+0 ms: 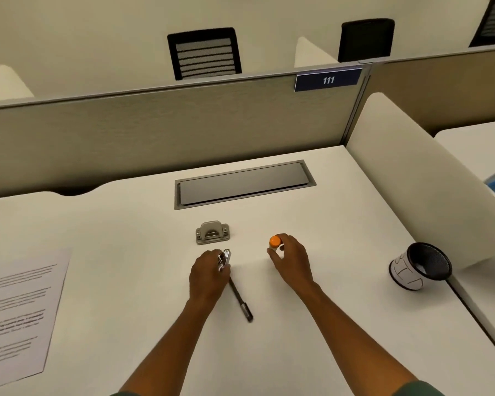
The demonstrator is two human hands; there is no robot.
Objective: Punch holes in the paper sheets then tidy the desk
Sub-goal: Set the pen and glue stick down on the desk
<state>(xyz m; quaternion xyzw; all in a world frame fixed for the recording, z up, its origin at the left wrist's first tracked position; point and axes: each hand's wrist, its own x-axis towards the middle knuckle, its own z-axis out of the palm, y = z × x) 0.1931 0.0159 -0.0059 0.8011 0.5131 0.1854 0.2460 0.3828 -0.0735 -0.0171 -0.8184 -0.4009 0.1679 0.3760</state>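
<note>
A grey hole punch [212,232] stands on the white desk [126,224], just beyond both hands. My left hand [209,274] is closed around a small silver metal object [225,260] that I cannot identify, close to the upper end of a black pen [241,300] lying on the desk. My right hand [292,258] grips a small white tube with an orange cap [275,241]. Printed paper sheets [20,315] lie flat at the desk's left edge. A black mesh pen cup [420,265] with a white sleeve stands tilted at the right.
A grey cable hatch [245,184] is set into the desk behind the punch. A beige partition [169,130] with a "111" sign closes the back. A white side divider [417,178] rises on the right. Office chairs [205,54] stand beyond the partition.
</note>
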